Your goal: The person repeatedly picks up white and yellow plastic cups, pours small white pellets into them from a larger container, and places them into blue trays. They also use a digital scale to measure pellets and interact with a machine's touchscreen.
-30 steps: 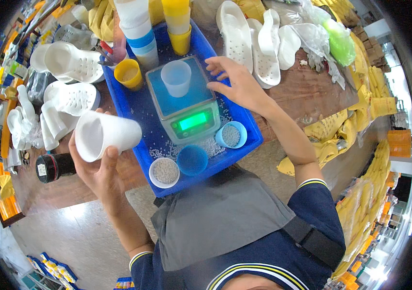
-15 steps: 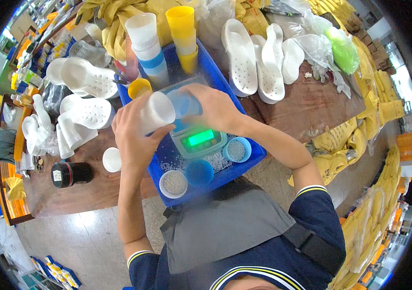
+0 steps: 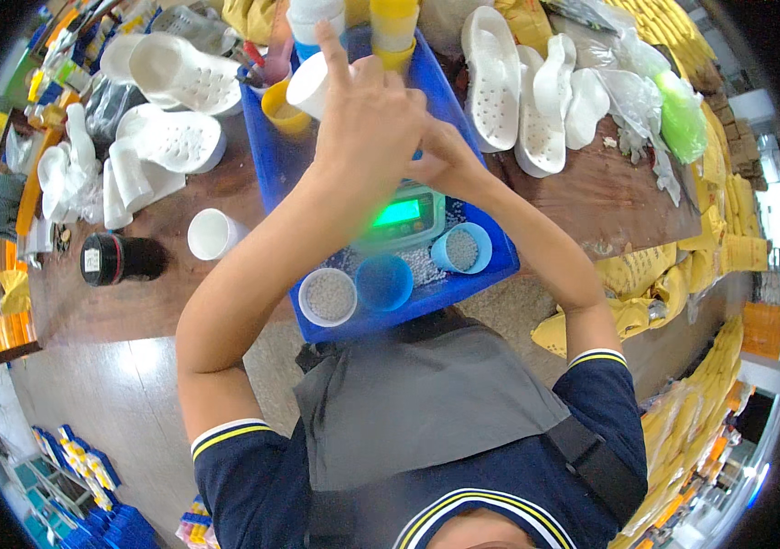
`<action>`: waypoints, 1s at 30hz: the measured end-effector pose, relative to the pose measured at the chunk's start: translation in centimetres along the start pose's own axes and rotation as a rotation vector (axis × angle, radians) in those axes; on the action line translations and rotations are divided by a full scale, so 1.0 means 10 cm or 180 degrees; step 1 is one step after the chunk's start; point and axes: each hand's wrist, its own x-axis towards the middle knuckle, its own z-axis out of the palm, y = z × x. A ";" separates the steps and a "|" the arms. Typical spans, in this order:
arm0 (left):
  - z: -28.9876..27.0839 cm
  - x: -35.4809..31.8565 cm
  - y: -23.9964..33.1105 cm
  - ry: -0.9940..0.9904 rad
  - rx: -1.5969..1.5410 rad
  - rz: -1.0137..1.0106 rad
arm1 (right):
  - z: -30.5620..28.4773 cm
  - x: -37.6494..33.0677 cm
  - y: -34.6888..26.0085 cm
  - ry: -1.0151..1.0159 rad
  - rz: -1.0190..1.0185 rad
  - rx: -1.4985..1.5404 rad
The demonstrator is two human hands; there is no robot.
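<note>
white perforated clogs [image 3: 492, 78], a black bottle [image 3: 120, 259], yellow sacks [image 3: 660, 293] surround the wooden table [image 3: 609, 197]

a long brown wooden table [image 3: 591, 197] fills the top of the view. its top looks dark and a bit worn. under it the floor [image 3: 97, 403] is pale grey and smooth, and bright light shines on it at the lower left. yellow sacks [image 3: 664, 302] lie in piles on the floor along the right side of the table. blue crates [image 3: 88, 476] stand at the lower left edge. an orange tray [image 3: 5, 302] sits at the far left. the room is bright all over.
</note>
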 end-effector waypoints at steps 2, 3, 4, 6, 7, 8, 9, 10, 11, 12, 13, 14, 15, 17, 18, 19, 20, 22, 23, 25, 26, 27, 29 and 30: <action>-0.08 -0.07 -0.03 0.0032 -0.0103 0.0000 | -0.09 -0.08 -0.09 0.0099 0.0080 0.0240; -0.13 -0.13 -0.07 0.0146 -0.0320 -0.0243 | -0.13 -0.10 -0.17 0.0113 0.0331 0.0231; -0.18 -0.24 -0.11 0.0386 -0.0517 -0.0498 | -0.18 -0.16 -0.28 0.0198 0.0150 0.0067; -0.31 -0.56 -0.24 0.0963 -0.0943 -0.0959 | -0.36 -0.35 -0.57 0.0301 0.0172 -0.0435; -0.35 -0.71 -0.33 0.1002 -0.1164 -0.1166 | -0.36 -0.40 -0.71 0.0060 -0.0164 -0.0408; -0.38 -0.86 -0.42 0.1231 -0.1389 -0.1308 | -0.33 -0.44 -0.85 -0.0145 -0.0608 -0.0352; -0.41 -1.04 -0.48 0.1070 -0.2113 -0.1798 | -0.26 -0.50 -0.99 -0.0573 -0.0732 -0.0116; -0.40 -1.18 -0.52 0.1185 -0.2988 -0.2086 | -0.15 -0.54 -1.11 -0.1037 -0.0841 0.0098; -0.43 -1.35 -0.58 0.1160 -0.3214 -0.2319 | -0.04 -0.56 -1.20 -0.1244 -0.0986 -0.0021; -0.42 -1.49 -0.66 0.1168 -0.3353 -0.2427 | 0.07 -0.54 -1.25 -0.1483 -0.1133 -0.0185; -0.43 -1.64 -0.69 0.1075 -0.3699 -0.2690 | 0.18 -0.52 -1.27 -0.1624 -0.1182 -0.0268; -0.43 -1.79 -0.68 0.1153 -0.3626 -0.2688 | 0.28 -0.48 -1.27 -0.1771 -0.1226 -0.0352; -0.42 -1.92 -0.66 0.1272 -0.3773 -0.2819 | 0.35 -0.45 -1.26 -0.2023 -0.1210 -0.0477; -0.37 -2.14 -0.59 0.1466 -0.3804 -0.3061 | 0.42 -0.39 -1.23 -0.1996 -0.1248 -0.0094; -0.35 -2.23 -0.55 0.1536 -0.3765 -0.3235 | 0.41 -0.37 -1.22 -0.2254 -0.1153 0.0002; -0.34 -2.31 -0.51 0.1551 -0.3799 -0.3343 | 0.37 -0.33 -1.21 -0.2277 -0.1161 0.0125; -0.34 -2.38 -0.47 0.1570 -0.3825 -0.3457 | 0.30 -0.30 -1.21 -0.2009 -0.1130 0.0474; -0.33 -2.46 -0.40 0.1626 -0.3960 -0.3624 | 0.11 -0.26 -1.21 -0.1890 -0.0868 0.0969; -0.33 -2.48 -0.36 0.1659 -0.4071 -0.3667 | -0.02 -0.23 -1.20 -0.1709 -0.0844 0.1268; -0.31 -2.48 -0.30 0.1727 -0.4272 -0.3733 | -0.34 -0.20 -1.19 -0.1427 -0.0512 0.1540; -0.30 -2.46 -0.27 0.1766 -0.4365 -0.3753 | -0.48 -0.19 -1.18 -0.1182 -0.0290 0.1929; -0.28 -2.44 -0.25 0.1803 -0.4498 -0.3751 | -0.59 -0.19 -1.19 -0.0814 -0.0097 0.2307; -0.22 -2.38 -0.22 0.1824 -0.4397 -0.3781 | -0.73 -0.18 -1.18 0.0070 0.0047 0.2139; -0.19 -2.36 -0.21 0.1789 -0.4362 -0.3777 | -0.85 -0.15 -1.15 0.0212 -0.0062 0.1736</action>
